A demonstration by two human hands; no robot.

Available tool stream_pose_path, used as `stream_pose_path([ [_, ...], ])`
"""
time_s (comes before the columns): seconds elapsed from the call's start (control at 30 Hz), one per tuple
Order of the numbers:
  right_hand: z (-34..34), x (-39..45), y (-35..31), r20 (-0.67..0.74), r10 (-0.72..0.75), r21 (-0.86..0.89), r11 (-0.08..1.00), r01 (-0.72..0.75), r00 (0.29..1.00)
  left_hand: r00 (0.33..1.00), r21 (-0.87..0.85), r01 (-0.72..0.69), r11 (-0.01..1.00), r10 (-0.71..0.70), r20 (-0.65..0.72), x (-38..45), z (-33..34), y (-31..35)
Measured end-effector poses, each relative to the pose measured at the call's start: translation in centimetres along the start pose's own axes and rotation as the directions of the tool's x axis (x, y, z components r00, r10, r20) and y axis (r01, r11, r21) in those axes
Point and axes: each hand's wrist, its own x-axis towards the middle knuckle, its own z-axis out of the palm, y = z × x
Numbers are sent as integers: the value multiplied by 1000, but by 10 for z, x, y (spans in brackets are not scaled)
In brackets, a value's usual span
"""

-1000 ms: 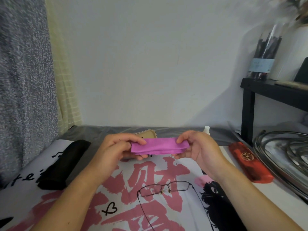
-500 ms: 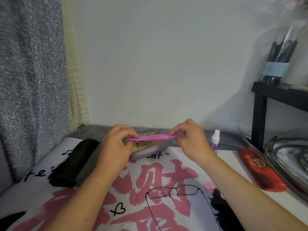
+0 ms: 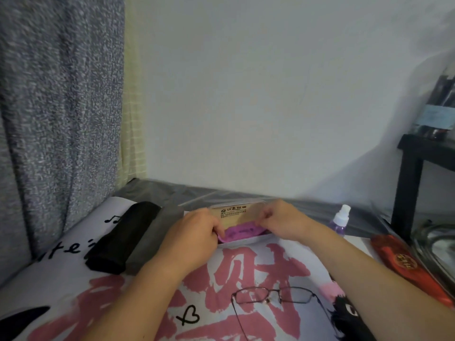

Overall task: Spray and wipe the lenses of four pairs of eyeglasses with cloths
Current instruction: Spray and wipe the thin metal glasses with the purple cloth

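A folded pink cloth (image 3: 240,232) lies in the tray of an open glasses case (image 3: 234,212) at the far middle of the table. My left hand (image 3: 194,232) pinches the cloth's left end, and my right hand (image 3: 280,221) pinches its right end, fingers curled down into the case. A thin-framed pair of eyeglasses (image 3: 273,296) lies open on the printed mat near me, temples pointing toward me. A small spray bottle (image 3: 341,221) with a white top and purple liquid stands to the right of my right hand.
A black case (image 3: 123,237) and a grey case (image 3: 154,238) lie at the left. A red case (image 3: 408,265) lies at the right beside a metal tray (image 3: 440,249). A black shelf (image 3: 416,178) stands at the far right. A grey curtain (image 3: 56,107) hangs at the left.
Both hands moved the folded pink cloth forward and down from mid-air into the open case. The camera view shifted left and up.
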Motion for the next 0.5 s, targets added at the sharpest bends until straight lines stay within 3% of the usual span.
stream_pose_path([
  [0.1, 2, -2, -3, -6, 25, -45, 999, -25, 1000, 1000, 69, -3, 998, 1, 24, -6, 0, 1],
  [0.33, 14, -12, -3, -53, 14, -342, 939, -31, 999, 1000, 237, 21, 971, -25, 12, -10, 4, 7],
  [0.4, 16, -13, -4, -46, 39, -313, 948, -52, 998, 998, 235, 53, 971, -55, 3, -11, 4, 9],
  [0.5, 14, -16, -2, -77, 86, -118, 989, -94, 993, 999, 260, 42, 965, -40, -11, -14, 9, 11],
])
